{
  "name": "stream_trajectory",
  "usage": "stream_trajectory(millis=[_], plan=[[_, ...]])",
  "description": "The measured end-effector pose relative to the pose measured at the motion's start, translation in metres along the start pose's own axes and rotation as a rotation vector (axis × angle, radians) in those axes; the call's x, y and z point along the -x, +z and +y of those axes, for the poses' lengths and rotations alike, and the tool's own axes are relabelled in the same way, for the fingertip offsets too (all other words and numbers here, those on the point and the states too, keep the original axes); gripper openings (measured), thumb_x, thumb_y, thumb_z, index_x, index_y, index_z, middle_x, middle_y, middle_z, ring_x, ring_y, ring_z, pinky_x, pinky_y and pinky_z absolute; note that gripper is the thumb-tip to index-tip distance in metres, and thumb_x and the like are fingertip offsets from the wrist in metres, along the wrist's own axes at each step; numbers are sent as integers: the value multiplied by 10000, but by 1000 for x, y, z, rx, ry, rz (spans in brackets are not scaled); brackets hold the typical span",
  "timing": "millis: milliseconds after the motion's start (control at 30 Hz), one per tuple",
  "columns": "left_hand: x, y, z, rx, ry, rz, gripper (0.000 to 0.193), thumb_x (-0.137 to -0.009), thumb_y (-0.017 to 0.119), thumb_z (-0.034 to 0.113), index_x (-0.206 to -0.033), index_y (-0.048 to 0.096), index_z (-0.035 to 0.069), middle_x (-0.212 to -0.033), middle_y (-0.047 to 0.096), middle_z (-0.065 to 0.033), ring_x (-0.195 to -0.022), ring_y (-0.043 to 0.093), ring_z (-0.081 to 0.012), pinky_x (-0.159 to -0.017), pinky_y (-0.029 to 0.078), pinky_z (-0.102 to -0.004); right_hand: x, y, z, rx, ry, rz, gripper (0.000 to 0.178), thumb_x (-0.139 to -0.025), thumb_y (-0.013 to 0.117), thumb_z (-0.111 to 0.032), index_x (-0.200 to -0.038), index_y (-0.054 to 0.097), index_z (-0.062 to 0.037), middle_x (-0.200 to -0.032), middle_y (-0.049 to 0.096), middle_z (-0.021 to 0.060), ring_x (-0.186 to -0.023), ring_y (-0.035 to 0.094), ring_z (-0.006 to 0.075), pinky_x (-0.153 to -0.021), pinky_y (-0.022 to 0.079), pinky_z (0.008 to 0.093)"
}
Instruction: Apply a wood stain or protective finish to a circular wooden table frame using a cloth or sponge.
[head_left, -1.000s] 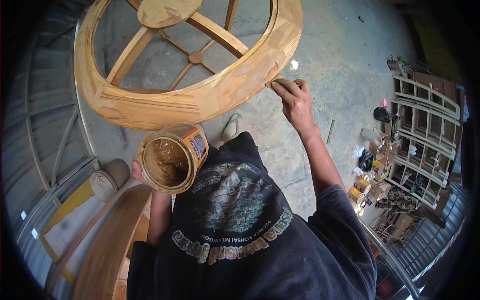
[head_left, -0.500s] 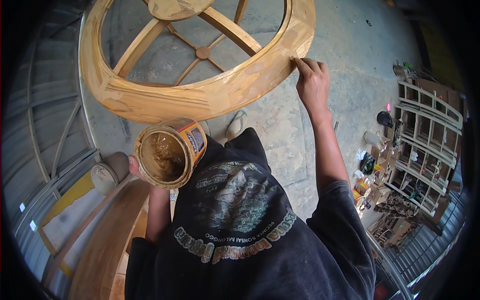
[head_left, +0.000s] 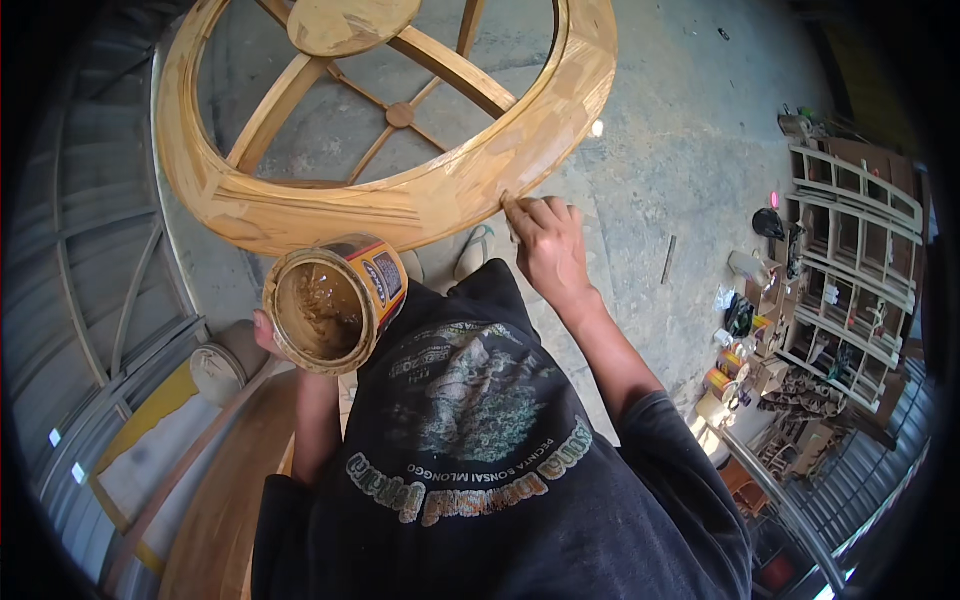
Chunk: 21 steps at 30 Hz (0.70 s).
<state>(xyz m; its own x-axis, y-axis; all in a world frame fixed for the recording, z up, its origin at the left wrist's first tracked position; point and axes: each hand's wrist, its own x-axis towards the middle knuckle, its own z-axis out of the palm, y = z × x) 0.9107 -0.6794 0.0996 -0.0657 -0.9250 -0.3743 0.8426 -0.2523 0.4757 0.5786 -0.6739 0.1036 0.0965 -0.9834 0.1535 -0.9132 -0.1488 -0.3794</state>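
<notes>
A round wooden table frame [head_left: 330,215] with a broad ring and curved spokes stands in front of me; patchy smears show on its ring. My left hand [head_left: 266,332] grips an open metal can [head_left: 390,280] from the far side, its thumb showing at the left of the rim. The can is tilted towards me, and brown paste coats its inside. My right hand [head_left: 552,245] is closed, fingertips pressed together against the outer edge of the ring at its near right side. Whatever may sit between those fingertips is too small to make out.
Wooden lattice frames [head_left: 855,270] lean along the right, with cans [head_left: 725,375] and clutter beside them. A long wooden board [head_left: 225,500] and a round pale bucket [head_left: 215,372] are at my lower left. A corrugated metal wall [head_left: 80,250] runs down the left.
My right hand has slid along the ring's edge, leftwards and nearer to me. The can stays in my left hand, almost unmoved. The view has shifted slightly.
</notes>
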Motion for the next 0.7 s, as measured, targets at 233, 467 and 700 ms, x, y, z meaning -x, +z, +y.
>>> stream_trajectory(millis=[233, 467, 700], plan=[[6, 16, 6, -32, -19, -53, 922, -771, 517, 661, -1363, 414, -38, -1303, 520, -235, -1174, 541, -370, -989, 464, -506, 35, -11, 24, -337, 167, 227, 275, -717, 625, 27, -975, 696, -38, -912, 660, 96, -841, 591, 278, -740, 486, 367], [-1, 13, 0, -42, -60, -146, 882, -817, 479, 659, -1392, 408, -5, -1347, 499, -221, -1214, 518, -378, -1028, 431, -521, -6, -18, 102, 121, -81, 283, 440, -711, 630, 33, -1110, 689, -141, -1167, 655, 54, -975, 572, 319, -848, 480, 402], [-2, 10, 7, -83, -68, -36, 929, -777, 513, 659, -1381, 389, -36, -1325, 494, -247, -1191, 524, -382, -1003, 449, -516, -11, -21, 73, 119, 11, 176, 401, -718, 639, 23, -1081, 707, -133, -1086, 676, 36, -830, 545, 265, -780, 469, 347]])
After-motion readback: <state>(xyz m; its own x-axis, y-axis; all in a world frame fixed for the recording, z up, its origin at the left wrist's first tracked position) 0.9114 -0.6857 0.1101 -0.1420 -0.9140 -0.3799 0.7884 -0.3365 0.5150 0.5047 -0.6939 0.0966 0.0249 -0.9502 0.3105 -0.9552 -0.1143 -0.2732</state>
